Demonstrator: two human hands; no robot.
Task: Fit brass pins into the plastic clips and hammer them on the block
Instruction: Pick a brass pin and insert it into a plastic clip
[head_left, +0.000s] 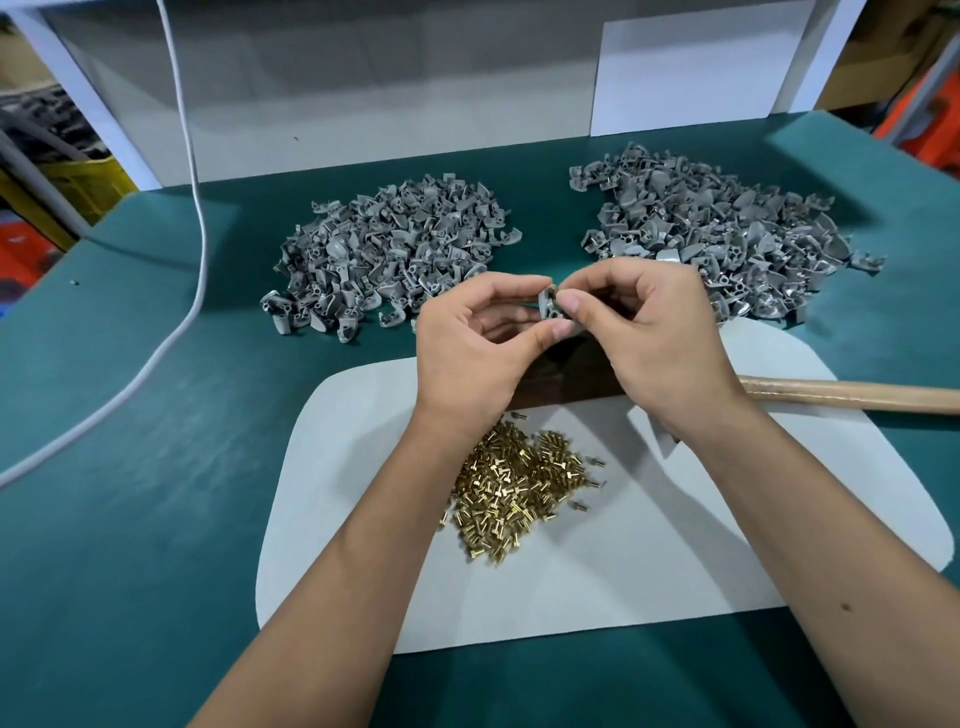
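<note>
**Pin meets clip above the block**

I see both hands raised over the green counter, working one grey plastic clip. My left hand pinches the clip between thumb and fingertips; my right hand pinches at its top edge, where a pin would be, though it is too small for me to tell. The dark block lies directly below the hands, mostly hidden. Loose brass pins are heaped on the white mat near my wrists. Two piles of clips sit behind, left and right. A wooden hammer handle rests at right.
</note>
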